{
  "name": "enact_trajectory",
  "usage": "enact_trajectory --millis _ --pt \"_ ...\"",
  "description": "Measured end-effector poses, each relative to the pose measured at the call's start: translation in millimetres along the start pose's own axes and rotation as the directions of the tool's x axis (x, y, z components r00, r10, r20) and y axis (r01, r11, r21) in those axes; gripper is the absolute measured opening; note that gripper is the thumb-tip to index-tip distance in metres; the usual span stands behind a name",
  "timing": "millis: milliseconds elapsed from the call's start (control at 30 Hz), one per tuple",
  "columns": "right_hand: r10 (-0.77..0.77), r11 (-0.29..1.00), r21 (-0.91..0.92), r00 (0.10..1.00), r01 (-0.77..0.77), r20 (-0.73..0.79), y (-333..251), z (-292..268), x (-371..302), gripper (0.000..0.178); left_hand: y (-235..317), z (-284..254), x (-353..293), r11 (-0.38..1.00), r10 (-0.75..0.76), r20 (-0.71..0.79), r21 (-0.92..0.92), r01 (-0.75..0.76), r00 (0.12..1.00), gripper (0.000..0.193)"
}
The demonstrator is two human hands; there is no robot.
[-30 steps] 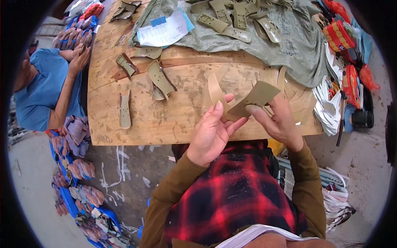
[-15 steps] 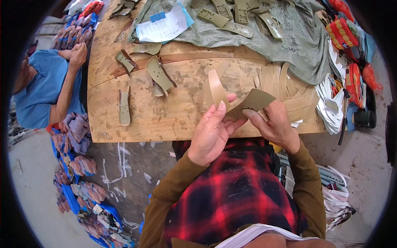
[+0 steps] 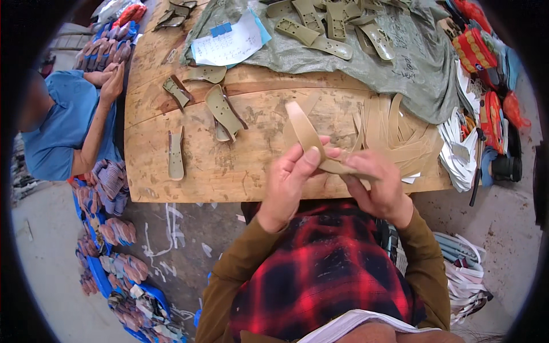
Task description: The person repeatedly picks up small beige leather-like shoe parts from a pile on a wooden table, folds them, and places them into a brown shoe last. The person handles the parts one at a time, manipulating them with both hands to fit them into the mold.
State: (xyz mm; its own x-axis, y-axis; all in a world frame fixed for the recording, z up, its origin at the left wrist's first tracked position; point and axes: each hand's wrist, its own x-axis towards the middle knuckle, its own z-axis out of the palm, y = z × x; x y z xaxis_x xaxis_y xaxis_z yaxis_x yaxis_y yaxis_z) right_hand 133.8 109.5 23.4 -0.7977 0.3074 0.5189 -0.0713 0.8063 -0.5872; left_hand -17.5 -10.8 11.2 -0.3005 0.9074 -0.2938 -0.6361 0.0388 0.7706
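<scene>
My left hand [image 3: 289, 183] pinches a curved tan strip [image 3: 303, 124] between thumb and fingers, its free end rising over the table. In my right hand [image 3: 380, 186] is an olive curved piece [image 3: 347, 169], seen nearly edge-on, its left end meeting the strip at my left fingers. Whether the two are joined there I cannot tell. My right fingers are slightly blurred. Further left on the table lie several olive curved pieces with holes [image 3: 224, 112], some edged in dark brown. A pile of loose tan strips [image 3: 394, 134] lies just beyond my right hand.
At the back, a grey-green plastic sheet [image 3: 423, 86] bears more olive pieces and a written paper [image 3: 229, 47]. White strips [image 3: 457, 157] hang at the wooden table's [image 3: 251, 183] right edge. A person in a blue shirt [image 3: 74, 126] sits at left, near bundled gloves [image 3: 117, 231].
The olive piece has tipped from showing its broad face to nearly edge-on, lower between my hands. My right hand has turned and closed in toward the left. The tan strip is still held.
</scene>
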Motion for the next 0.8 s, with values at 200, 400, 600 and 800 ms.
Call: enact_trajectory --millis 200,400,600,800 --pt "-0.128 0.972 -0.188 0.990 0.138 0.065 -11 -4 -7 0.033 29 -6 -4 0.654 0.317 -0.016 0.728 -0.206 0.948 0.016" --pt "-0.049 0.969 -0.239 0.996 0.067 0.081 -15 0 -11 0.036 36 16 -23 0.345 0.418 0.107 0.900 -0.267 0.902 0.011" --pt "-0.026 0.974 -0.223 1.000 0.029 0.014 -12 7 -17 0.032 25 18 -30 0.305 0.448 0.241 0.864 -0.400 0.861 0.022" --pt "0.033 0.968 -0.249 0.999 -0.027 0.019 -10 13 -20 0.030 28 15 -30 0.315 0.315 0.255 0.881 -0.354 0.914 0.026"
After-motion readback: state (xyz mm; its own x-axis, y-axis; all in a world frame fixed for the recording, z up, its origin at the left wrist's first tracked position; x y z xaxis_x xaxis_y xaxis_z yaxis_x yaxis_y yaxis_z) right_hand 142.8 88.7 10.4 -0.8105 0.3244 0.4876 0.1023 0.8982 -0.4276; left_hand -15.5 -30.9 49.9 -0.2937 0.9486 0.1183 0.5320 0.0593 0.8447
